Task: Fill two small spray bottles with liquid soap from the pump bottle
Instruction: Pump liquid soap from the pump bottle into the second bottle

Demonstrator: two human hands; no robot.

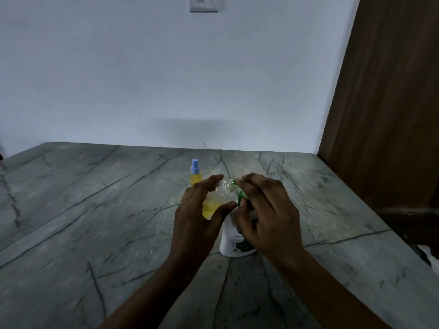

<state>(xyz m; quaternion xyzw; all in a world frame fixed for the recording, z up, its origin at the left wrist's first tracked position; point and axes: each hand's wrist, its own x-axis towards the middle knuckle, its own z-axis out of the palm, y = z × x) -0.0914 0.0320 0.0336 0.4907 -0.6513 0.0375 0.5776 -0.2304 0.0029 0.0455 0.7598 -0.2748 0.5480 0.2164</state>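
Note:
My left hand (198, 210) is wrapped around a small clear spray bottle (215, 201) holding yellow liquid, tilted with its neck up and to the right. My right hand (263, 210) pinches a green spray top (234, 182) right at that neck. Behind my right hand stands the white pump bottle (231, 243), its top mostly hidden, with a green part (241, 197) showing by my fingers. A second small spray bottle (195, 175), yellow inside with a blue cap, stands upright just behind my left hand.
All of this is on a grey-green veined stone counter (95, 222) against a white wall. A dark wooden panel (392, 103) rises at the right edge. A switch plate (203, 4) is high on the wall.

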